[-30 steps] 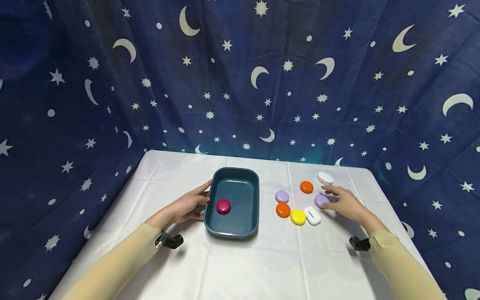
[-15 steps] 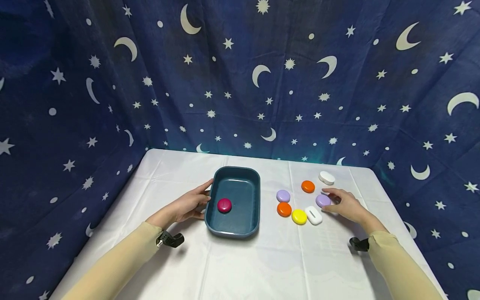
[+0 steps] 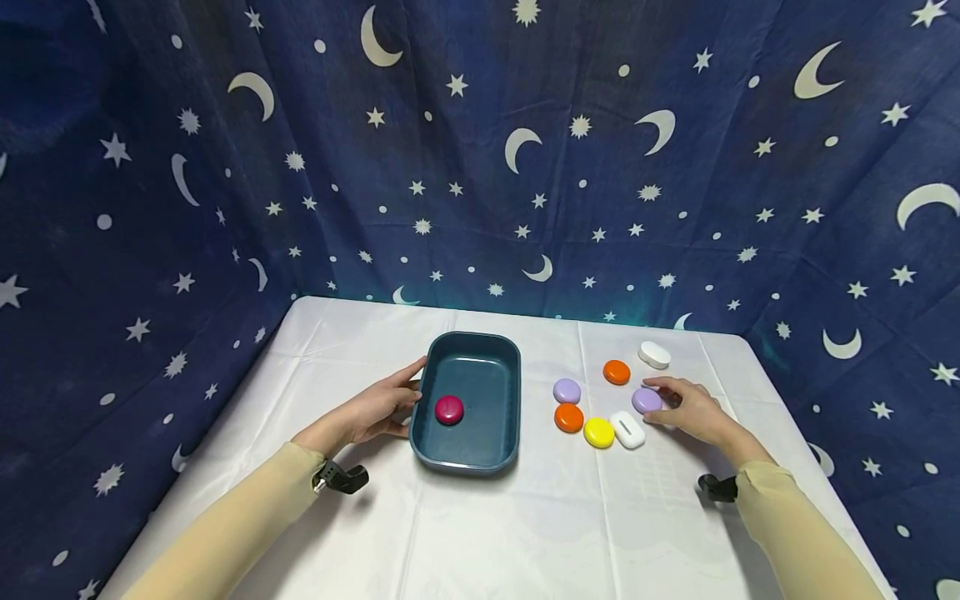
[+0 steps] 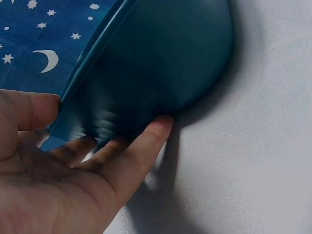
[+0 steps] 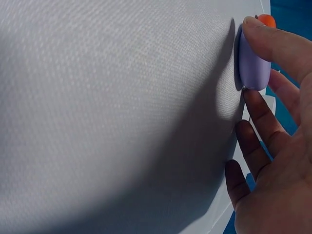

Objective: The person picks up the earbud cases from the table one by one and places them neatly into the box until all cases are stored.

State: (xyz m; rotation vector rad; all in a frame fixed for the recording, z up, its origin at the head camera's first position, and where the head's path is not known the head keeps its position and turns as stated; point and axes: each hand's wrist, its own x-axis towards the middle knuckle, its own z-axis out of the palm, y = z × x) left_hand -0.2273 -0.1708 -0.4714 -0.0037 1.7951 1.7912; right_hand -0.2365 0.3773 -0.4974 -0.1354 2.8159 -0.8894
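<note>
My left hand [image 3: 378, 410] rests against the outer left wall of a dark teal rectangular bin [image 3: 480, 460]. Its thumb lies by the rim in the left wrist view, and the other fingers reach straight along the outside wall [image 4: 185, 53]. Inside the bin sits a crimson round disc [image 3: 448, 410]. On the right side of the table, my right hand [image 3: 692, 408] has thumb and fingers at opposite edges of a smooth lavender disc [image 3: 646, 401]. The right wrist view shows that lavender disc [image 5: 254, 66] edge-on, low at the white cloth, between thumb and fingertips.
Around the right hand lie an orange disc [image 3: 617, 372], a white oval piece [image 3: 655, 355], a white piece with a dark slot [image 3: 627, 430] and a yellow disc [image 3: 599, 432]. Nearer the bin are another lavender disc [image 3: 567, 391] and orange disc [image 3: 568, 418]. A starry curtain [image 3: 465, 150] surrounds the table.
The head view has shifted slightly. The right fingers have come around the lavender disc, with the thumb now at its near edge. The left hand and the bin stay put.
</note>
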